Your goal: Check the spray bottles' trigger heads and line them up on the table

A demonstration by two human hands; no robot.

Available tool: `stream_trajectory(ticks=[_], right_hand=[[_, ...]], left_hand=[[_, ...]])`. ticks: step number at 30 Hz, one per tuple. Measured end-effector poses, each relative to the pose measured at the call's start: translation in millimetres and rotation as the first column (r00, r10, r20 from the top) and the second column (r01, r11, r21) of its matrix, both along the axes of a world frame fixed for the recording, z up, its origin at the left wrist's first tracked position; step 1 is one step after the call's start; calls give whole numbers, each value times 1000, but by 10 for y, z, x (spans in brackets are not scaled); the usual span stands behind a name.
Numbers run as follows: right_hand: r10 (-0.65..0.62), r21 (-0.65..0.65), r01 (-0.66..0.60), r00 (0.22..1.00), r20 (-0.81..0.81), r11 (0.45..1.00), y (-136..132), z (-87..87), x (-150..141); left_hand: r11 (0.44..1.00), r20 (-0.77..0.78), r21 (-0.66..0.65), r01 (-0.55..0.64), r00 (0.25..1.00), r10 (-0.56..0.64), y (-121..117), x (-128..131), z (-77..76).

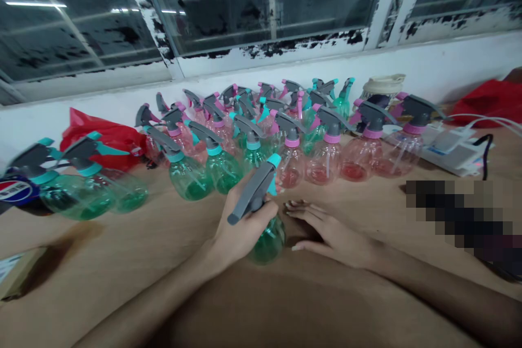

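My left hand (240, 228) is closed around the neck of a green spray bottle (267, 244), just under its grey and turquoise trigger head. The bottle stands a little tilted in front of me, with the trigger head crossing over my fingers. Beside it on the right, my right hand (326, 228) rests low over the table, fingers stretched out and apart, holding nothing. Close behind are more spray bottles: a green one (226, 171) with a turquoise collar and a pink one (324, 163) with a pink collar. Several others crowd the rows at the back.
Two green spray bottles (128, 190) stand at the left beside a Pepsi bottle (20, 193). Red plastic bags (101, 138) lie along the wall. A white power strip (452, 147) with cables is at the right. A small box (24, 272) sits at the left edge of the table (163, 250).
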State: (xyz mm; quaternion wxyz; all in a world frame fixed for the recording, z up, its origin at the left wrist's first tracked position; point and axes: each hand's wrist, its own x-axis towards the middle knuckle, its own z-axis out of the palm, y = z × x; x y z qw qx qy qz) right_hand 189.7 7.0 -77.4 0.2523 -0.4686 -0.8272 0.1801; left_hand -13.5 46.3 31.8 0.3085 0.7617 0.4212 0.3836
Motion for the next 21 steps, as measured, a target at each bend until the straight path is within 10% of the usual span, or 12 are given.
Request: stream_trajectory(ticks=[21], right_hand=[[-10, -23, 10, 1000, -11, 1000, -8, 20, 0]], left_hand=[[999, -17, -7, 42, 999, -42, 27, -20, -39]])
